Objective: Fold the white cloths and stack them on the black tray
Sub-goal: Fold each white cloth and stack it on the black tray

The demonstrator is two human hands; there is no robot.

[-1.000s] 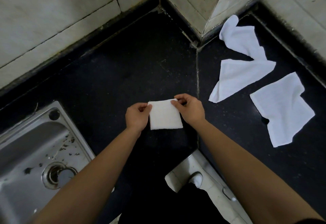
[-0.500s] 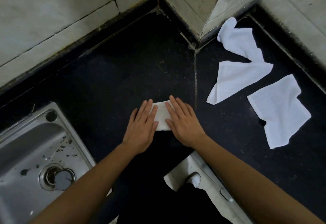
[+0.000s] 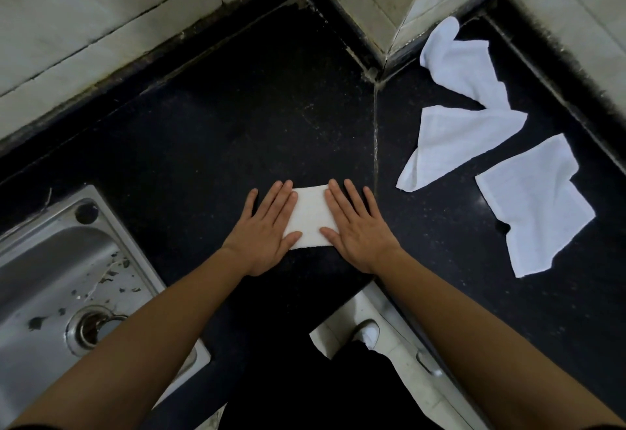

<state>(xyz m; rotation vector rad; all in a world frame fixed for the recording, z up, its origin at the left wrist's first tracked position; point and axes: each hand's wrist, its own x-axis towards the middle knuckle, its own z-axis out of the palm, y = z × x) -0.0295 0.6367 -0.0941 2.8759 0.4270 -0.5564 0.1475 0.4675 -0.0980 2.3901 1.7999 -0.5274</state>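
Observation:
A small folded white cloth (image 3: 311, 216) lies flat on the black counter (image 3: 210, 131) in front of me. My left hand (image 3: 264, 226) lies flat with straight fingers on the cloth's left edge. My right hand (image 3: 355, 226) lies flat the same way on its right edge. Three unfolded white cloths lie to the right: one crumpled near the wall corner (image 3: 460, 63), one triangular in the middle (image 3: 454, 145), one spread flat nearest me (image 3: 535, 206). No black tray shows in this view.
A steel sink (image 3: 50, 287) with a drain is set into the counter at the lower left. Pale tiled walls (image 3: 101, 16) bound the counter at the back and right. Below the counter edge I see a white shoe (image 3: 367, 333) on the tiled floor.
A second ago both hands pinched the folded cloth's upper corners. They then laid flat on it, and since half a second ago they have slid apart toward its edges.

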